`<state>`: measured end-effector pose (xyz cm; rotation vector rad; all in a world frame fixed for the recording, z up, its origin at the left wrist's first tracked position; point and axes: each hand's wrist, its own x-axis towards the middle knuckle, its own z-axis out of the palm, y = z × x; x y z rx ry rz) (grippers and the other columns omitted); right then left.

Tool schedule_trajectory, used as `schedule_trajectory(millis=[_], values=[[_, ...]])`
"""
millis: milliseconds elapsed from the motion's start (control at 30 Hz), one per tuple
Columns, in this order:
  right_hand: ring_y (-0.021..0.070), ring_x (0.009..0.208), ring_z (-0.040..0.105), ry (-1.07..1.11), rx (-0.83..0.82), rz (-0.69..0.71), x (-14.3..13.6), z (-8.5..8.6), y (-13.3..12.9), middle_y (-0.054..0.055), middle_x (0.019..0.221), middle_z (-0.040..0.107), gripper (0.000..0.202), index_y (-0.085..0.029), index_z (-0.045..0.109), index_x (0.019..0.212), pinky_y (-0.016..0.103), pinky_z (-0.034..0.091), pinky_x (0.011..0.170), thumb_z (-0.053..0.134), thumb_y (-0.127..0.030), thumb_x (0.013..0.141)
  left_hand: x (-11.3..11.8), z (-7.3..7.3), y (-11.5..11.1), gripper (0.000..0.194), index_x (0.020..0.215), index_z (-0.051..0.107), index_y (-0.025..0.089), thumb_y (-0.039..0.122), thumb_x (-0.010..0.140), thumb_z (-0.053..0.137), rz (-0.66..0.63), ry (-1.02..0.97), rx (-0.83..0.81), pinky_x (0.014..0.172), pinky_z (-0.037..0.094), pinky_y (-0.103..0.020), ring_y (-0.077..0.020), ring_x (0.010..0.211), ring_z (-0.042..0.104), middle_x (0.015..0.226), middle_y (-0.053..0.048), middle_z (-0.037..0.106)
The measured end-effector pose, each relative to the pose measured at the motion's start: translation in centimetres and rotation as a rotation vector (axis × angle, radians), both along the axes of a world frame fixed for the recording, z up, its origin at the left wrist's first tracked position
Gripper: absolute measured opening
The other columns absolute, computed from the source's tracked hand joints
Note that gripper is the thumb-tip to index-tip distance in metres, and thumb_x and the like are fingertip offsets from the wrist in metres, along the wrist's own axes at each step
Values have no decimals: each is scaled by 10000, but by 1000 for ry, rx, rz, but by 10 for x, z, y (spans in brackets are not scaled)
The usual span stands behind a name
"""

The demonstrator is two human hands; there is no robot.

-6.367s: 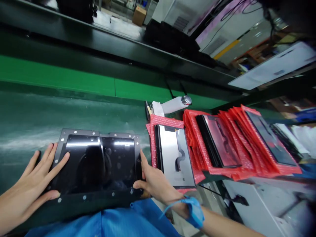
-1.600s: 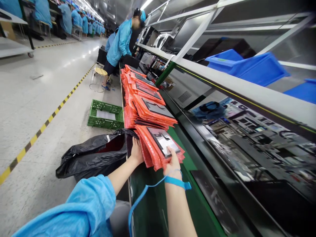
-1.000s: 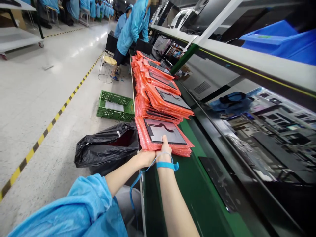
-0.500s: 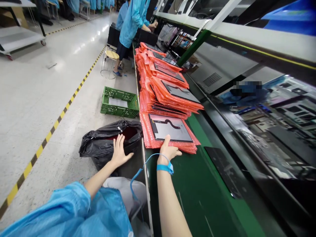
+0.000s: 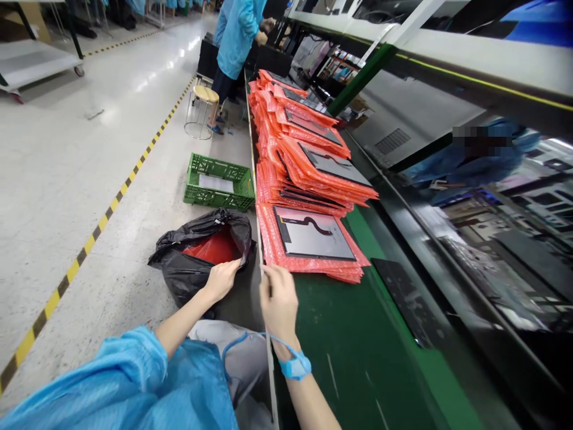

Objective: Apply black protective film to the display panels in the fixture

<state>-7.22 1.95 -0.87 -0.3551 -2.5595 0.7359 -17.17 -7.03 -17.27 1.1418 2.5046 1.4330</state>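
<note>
My left hand grips the rim of a black plastic bag that stands open beside the bench, with red plastic inside. My right hand is at the bench edge with its fingers curled together; what they hold, if anything, does not show. A blue wrist strap circles that wrist. Just beyond the right hand, a flat display panel with a dark curved cable lies on pink-red bubble bags. Farther along stand more stacks of bubble bags topped with panels.
A green crate sits on the floor past the bag, near a round stool. One dark flat panel lies on the green bench top. Shelving runs along the right. A person in blue stands at the far end.
My right hand has left the nearest display panel and moved left to the bench edge. My left hand has closed on the bag's rim, and the bag's mouth now shows more red inside.
</note>
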Motion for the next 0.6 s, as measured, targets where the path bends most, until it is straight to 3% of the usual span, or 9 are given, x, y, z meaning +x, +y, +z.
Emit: schedule_trajectory(millis=[100,200,300,367,467,600], values=[[255,1186,525,-330,259,391,-14,-12,-5,70,1262,636,438,-288,645,1200,412,451,964,400,-84,899,18,-3,-7,297,1171,607,149,354,957,583,-22,15,-46,840,571,-373,-171,954,647,1120,-77,645],[246,1027,589,-405,323,436,-27,-25,-1,87,1067,685,307,-218,654,1162,415,481,888,473,-122,934,34,-6,-23,283,1127,619,142,365,956,584,-62,18,-95,823,569,-363,-161,916,647,1069,-66,653],[197,953,618,-444,378,449,-34,-32,12,51,1000,661,151,-172,654,1026,410,507,885,574,-286,969,28,-12,-56,302,1141,619,152,387,955,582,-79,-10,-161,849,563,-376,-167,940,646,1092,-71,653],[176,922,623,-451,403,451,-36,-33,21,37,1005,651,185,-168,645,960,397,520,867,596,-346,965,7,-16,-88,300,1148,621,158,383,953,585,-41,-55,-229,889,553,-398,-180,991,640,1134,-78,647],[180,902,589,-463,465,433,-40,-28,31,26,893,630,160,-178,625,830,363,488,864,560,-223,969,-43,-17,-144,306,1168,614,158,371,949,592,103,-151,-356,911,546,-418,-196,1037,630,1177,-87,633],[227,968,509,-486,589,394,-50,-14,35,71,853,617,266,-210,615,776,338,409,846,457,-78,944,-112,-3,-197,365,1225,584,149,379,942,602,314,-233,-462,893,553,-424,-210,1046,628,1208,-95,614]])
